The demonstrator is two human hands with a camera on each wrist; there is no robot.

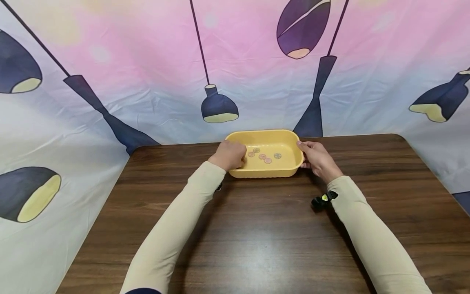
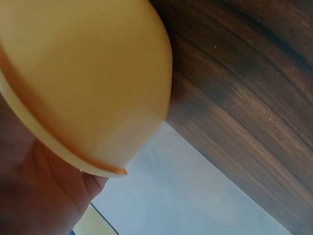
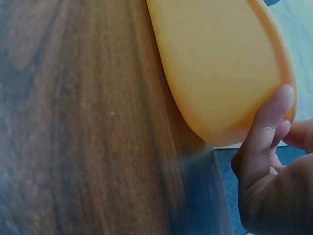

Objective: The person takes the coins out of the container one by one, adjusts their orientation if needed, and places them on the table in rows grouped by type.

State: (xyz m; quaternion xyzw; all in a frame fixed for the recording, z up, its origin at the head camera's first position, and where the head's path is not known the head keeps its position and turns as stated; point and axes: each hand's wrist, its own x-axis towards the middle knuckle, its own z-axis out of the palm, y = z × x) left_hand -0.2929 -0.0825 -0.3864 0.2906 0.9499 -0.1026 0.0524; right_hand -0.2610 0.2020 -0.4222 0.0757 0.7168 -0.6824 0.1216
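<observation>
Coins [image 1: 262, 157] nearer left hand [image 1: 231, 155]

Yellow plastic tray [image 1: 264, 174] lies crosswise at the far edge of the table [image 1: 257, 228]. Right hand [image 1: 318, 158] grips its right rim; left hand curls over the left end, hold hidden.

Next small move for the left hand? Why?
I'd probably ease the left hand toward the nearest copper-coloured coin. It reaches over the left end of the yellow tray, with that coin just to its right. The right hand grips the opposite end, which should steady things. Left fingertips are hidden; can't tell if they hold anything.
</observation>
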